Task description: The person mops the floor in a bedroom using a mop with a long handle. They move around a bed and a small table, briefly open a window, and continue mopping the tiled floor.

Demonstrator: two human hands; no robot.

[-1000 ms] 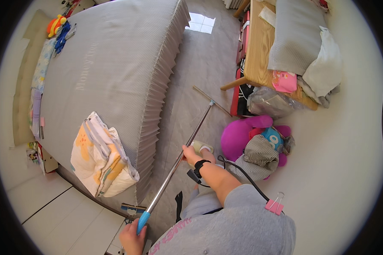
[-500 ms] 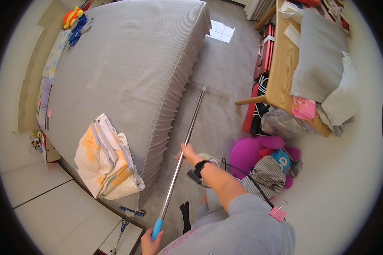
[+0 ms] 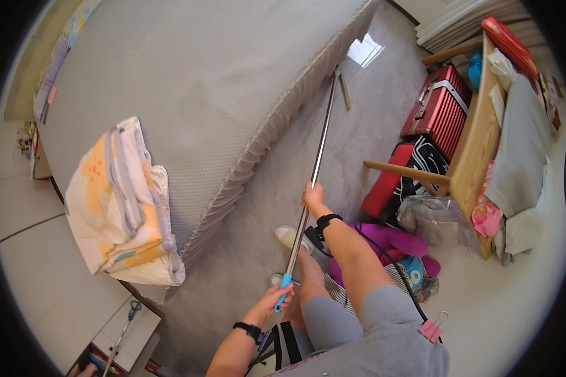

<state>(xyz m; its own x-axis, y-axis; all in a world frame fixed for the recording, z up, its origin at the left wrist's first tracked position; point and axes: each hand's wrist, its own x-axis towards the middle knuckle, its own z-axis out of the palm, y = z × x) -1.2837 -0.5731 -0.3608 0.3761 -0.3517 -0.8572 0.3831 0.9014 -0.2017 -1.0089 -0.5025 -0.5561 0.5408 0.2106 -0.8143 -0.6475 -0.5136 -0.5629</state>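
A long-handled floor mop [image 3: 322, 135] with a silver pole slants from near my body to the grey floor beside the bed. Its narrow head [image 3: 344, 91] rests on the floor close to the bed skirt; part of it may be hidden under the fabric. My left hand [image 3: 282, 296] is closed around the blue grip at the near end of the pole. Farther up, my right hand [image 3: 312, 195] wraps around the bare metal. Both wrists carry black bands.
The bed [image 3: 188, 81] with a pleated skirt fills the left, a folded quilt [image 3: 122, 207] on its corner. To the right stand a wooden table [image 3: 471, 163], a red suitcase [image 3: 437, 103] and a purple plush toy [image 3: 396, 239]. A black cable [image 3: 390, 261] runs by my right arm.
The mop head has slid farther away along the bed's side, and both hands have moved forward and right with the pole. The view has shifted, showing my legs and slippers more.
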